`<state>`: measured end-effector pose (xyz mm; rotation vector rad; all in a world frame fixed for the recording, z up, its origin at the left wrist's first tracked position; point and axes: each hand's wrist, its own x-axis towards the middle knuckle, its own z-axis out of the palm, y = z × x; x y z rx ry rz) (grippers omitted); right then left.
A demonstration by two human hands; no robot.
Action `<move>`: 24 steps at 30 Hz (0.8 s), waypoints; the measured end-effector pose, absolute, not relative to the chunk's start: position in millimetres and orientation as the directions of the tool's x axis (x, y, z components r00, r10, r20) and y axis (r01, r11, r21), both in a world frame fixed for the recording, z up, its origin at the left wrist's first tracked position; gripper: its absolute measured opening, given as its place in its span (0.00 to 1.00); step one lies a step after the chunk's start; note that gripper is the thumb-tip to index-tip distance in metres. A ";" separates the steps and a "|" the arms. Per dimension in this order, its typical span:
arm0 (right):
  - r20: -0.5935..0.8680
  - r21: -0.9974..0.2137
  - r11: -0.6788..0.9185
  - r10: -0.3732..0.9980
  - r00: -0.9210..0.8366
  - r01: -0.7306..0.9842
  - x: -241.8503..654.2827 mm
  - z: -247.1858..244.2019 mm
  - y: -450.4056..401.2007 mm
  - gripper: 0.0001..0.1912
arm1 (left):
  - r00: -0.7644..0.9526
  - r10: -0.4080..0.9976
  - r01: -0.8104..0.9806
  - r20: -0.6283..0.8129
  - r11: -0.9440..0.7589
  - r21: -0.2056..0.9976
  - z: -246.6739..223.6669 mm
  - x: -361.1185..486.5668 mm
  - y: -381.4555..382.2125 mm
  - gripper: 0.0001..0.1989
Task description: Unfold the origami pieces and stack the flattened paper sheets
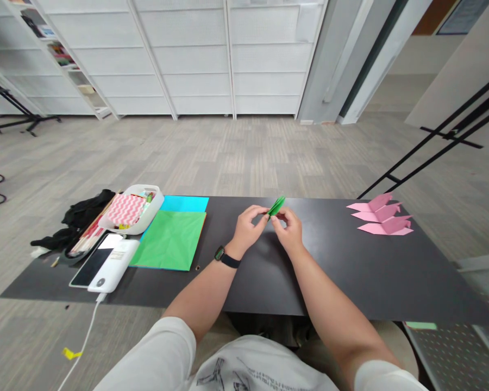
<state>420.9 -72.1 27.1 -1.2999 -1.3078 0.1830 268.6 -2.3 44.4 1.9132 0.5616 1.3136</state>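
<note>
Between my two hands, just above the dark table, is a small piece of folded green paper (pixel 277 206) with several layers and a pointed top. My left hand (pixel 249 228) pinches its lower left edge between thumb and fingers. From the other side, my right hand (pixel 288 225) grips its lower right part the same way. The fingertips hide the bottom of the paper. Left of my hands lies a larger creased green sheet (pixel 171 239) on top of other coloured sheets, with a blue sheet (pixel 186 203) showing behind it.
On the right of the black table (pixel 330 277) stand several pink folded paper birds (pixel 385 225). At the left are a white basket (pixel 152 209) with a pink zigzag item, a black cloth (pixel 87 209), a phone (pixel 92 263) and a white power bank (pixel 114 266) with a cable (pixel 90 326).
</note>
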 end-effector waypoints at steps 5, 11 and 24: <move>0.693 -0.625 0.406 0.682 0.235 0.666 419.7 30.8 -74.9 0.08 | 0.304 0.678 0.037 0.669 -0.710 0.703 43.8 264.3 -8.0 0.07; 0.736 -0.554 0.441 0.656 0.167 0.706 424.8 29.7 -77.3 0.11 | 0.344 0.587 0.052 0.733 -0.792 0.609 34.8 258.6 -7.1 0.08; 0.766 -0.491 0.517 0.640 0.065 0.702 430.2 41.0 -91.4 0.15 | 0.348 0.568 0.081 0.746 -0.811 0.580 32.9 258.3 -6.6 0.05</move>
